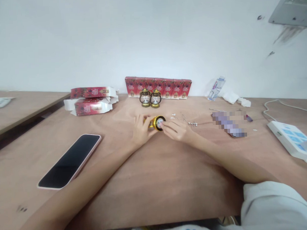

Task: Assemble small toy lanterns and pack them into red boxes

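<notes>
Near the middle of the brown table (146,189), the left hand (141,130) holds a gold lantern (156,123). Its fingers wrap around the side, and the lantern tips over so its round bottom faces the person. The right hand (178,129) has its thumb and fingers pinched close together, with the tips at that bottom. I cannot tell if they hold something tiny.

Just past the hands, two lanterns (155,98) stand upright, side by side. Behind them, red boxes (159,88) stand in a row by the wall (150,38). More red boxes with open white flaps (90,107) lie to the left. A black phone (69,161) with a pink edge lies near the left arm. Little round bits (192,124) sit just beyond the right hand. Farther right are a tube (216,88), crumpled tissue (230,97) and a white power strip (290,138).
</notes>
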### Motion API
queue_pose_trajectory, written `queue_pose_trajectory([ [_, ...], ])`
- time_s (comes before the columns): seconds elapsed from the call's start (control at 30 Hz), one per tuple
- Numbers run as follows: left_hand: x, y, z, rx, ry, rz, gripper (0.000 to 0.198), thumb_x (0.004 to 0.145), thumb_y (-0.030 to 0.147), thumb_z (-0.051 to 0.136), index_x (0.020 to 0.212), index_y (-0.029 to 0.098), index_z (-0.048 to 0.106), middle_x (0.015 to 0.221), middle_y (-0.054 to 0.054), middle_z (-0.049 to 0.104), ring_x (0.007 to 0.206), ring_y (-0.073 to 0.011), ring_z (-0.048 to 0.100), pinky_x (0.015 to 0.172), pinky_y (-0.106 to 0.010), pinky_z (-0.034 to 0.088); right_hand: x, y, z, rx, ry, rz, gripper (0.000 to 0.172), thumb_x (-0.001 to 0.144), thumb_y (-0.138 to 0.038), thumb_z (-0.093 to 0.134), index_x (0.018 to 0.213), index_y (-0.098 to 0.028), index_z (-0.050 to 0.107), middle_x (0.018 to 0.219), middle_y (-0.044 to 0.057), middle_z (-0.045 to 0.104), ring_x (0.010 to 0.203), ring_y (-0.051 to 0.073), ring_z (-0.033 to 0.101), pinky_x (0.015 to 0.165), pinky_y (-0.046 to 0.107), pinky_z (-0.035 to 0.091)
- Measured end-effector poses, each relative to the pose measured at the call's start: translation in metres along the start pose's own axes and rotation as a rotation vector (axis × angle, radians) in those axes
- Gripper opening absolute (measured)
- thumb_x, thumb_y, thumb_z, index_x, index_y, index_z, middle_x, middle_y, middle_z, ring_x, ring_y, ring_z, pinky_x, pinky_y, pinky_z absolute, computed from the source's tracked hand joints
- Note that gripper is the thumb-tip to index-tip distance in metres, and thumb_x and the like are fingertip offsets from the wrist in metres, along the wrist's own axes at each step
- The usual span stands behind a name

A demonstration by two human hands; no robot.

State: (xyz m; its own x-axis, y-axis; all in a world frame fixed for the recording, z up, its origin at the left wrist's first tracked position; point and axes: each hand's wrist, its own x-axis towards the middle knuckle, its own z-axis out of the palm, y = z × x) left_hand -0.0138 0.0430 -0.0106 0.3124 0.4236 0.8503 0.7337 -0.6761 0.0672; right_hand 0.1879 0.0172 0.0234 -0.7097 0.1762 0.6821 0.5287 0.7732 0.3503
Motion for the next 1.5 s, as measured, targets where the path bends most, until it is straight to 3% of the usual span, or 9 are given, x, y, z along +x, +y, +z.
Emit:
queue_pose_trajectory([
  [0.4, 0.001, -0.001, 0.001, -0.051, 0.028, 0.032, 0.039, 0.078, 0.044, 0.063, 0.105, 0.016, 0.059, 0.097, -0.010, 0.055, 0.088, -0.0220, 0.054, 0.077, -0.035, 0.045, 0.011, -0.005, -0.012, 0.137, 0.008, 0.145, 0.021, 0.090, -0.016, 0.046, 0.088, -0.017, 0.067, 0.087, 0.009, 0.069, 0.080, 0.017, 0.063, 0.074, 0.032, 0.052],
  [0.57, 0.001, -0.002, 0.000, -0.120, 0.010, 0.047, 0.042, 0.078, 0.046, 0.063, 0.107, 0.016, 0.058, 0.095, -0.009, 0.055, 0.087, -0.0215, 0.053, 0.075, -0.034, 0.046, 0.017, 0.000, -0.010, 0.523, 0.093, 0.480, 0.008, 0.082, -0.028, 0.062, 0.087, -0.022, 0.065, 0.100, 0.007, 0.065, 0.094, 0.017, 0.062, 0.086, 0.036, 0.050],
  [0.7, 0.000, -0.002, 0.000, -0.110, -0.010, 0.076, 0.043, 0.077, 0.047, 0.064, 0.106, 0.016, 0.060, 0.094, -0.009, 0.055, 0.086, -0.0214, 0.053, 0.074, -0.034, 0.046, 0.018, 0.001, 0.003, 1.077, 0.082, 0.847, 0.038, 0.061, -0.039, 0.078, 0.088, -0.022, 0.056, 0.093, 0.003, 0.065, 0.087, 0.018, 0.064, 0.080, 0.037, 0.053],
  [0.8, 0.000, -0.002, 0.001, -0.115, -0.019, 0.121, 0.042, 0.075, 0.047, 0.066, 0.104, 0.018, 0.062, 0.092, -0.009, 0.055, 0.085, -0.0215, 0.052, 0.073, -0.034, 0.045, 0.016, -0.002, 0.011, 1.267, 0.055, 0.989, 0.050, 0.049, -0.040, 0.083, 0.081, -0.022, 0.051, 0.085, 0.000, 0.064, 0.083, 0.018, 0.064, 0.074, 0.035, 0.053],
  [0.9, 0.000, -0.002, 0.002, -0.109, 0.008, 0.123, 0.042, 0.074, 0.048, 0.067, 0.102, 0.017, 0.063, 0.089, -0.009, 0.055, 0.083, -0.0211, 0.052, 0.072, -0.034, 0.045, 0.015, -0.007, 0.012, 1.245, 0.090, 0.974, 0.044, 0.054, -0.041, 0.081, 0.077, -0.022, 0.050, 0.090, 0.001, 0.063, 0.086, 0.018, 0.062, 0.076, 0.035, 0.051],
  [1.03, 0.001, 0.000, 0.001, -0.127, 0.015, 0.037, 0.042, 0.077, 0.049, 0.063, 0.101, 0.015, 0.062, 0.090, -0.009, 0.054, 0.082, -0.0201, 0.052, 0.071, -0.032, 0.046, 0.014, -0.015, 0.005, 0.969, 0.143, 0.750, 0.017, 0.079, -0.036, 0.063, 0.086, -0.022, 0.057, 0.101, 0.006, 0.060, 0.098, 0.018, 0.059, 0.088, 0.036, 0.047],
  [1.17, 0.001, 0.000, 0.000, -0.170, -0.006, 0.013, 0.048, 0.077, 0.056, 0.058, 0.102, 0.016, 0.062, 0.091, -0.009, 0.054, 0.084, -0.0203, 0.053, 0.072, -0.033, 0.046, 0.013, -0.019, 0.003, 0.718, 0.145, 0.532, 0.032, 0.073, -0.038, 0.071, 0.096, -0.020, 0.057, 0.106, 0.010, 0.058, 0.105, 0.022, 0.056, 0.092, 0.039, 0.044],
  [1.3, 0.000, -0.001, 0.001, -0.158, -0.006, 0.033, 0.050, 0.078, 0.059, 0.055, 0.102, 0.016, 0.062, 0.091, -0.009, 0.054, 0.083, -0.0206, 0.053, 0.071, -0.034, 0.047, 0.011, -0.022, 0.007, 0.643, 0.183, 0.520, 0.033, 0.072, -0.037, 0.072, 0.096, -0.021, 0.055, 0.107, 0.010, 0.058, 0.104, 0.021, 0.057, 0.090, 0.039, 0.046],
  [1.5, -0.007, -0.009, 0.017, -0.138, 0.127, 0.057, 0.046, 0.079, 0.058, 0.056, 0.099, 0.018, 0.062, 0.092, -0.009, 0.058, 0.085, -0.0207, 0.055, 0.074, -0.034, 0.048, 0.009, -0.028, 0.010, 0.630, 0.233, 0.580, 0.027, 0.075, -0.037, 0.070, 0.092, -0.022, 0.055, 0.107, 0.009, 0.059, 0.102, 0.020, 0.059, 0.086, 0.036, 0.049],
])
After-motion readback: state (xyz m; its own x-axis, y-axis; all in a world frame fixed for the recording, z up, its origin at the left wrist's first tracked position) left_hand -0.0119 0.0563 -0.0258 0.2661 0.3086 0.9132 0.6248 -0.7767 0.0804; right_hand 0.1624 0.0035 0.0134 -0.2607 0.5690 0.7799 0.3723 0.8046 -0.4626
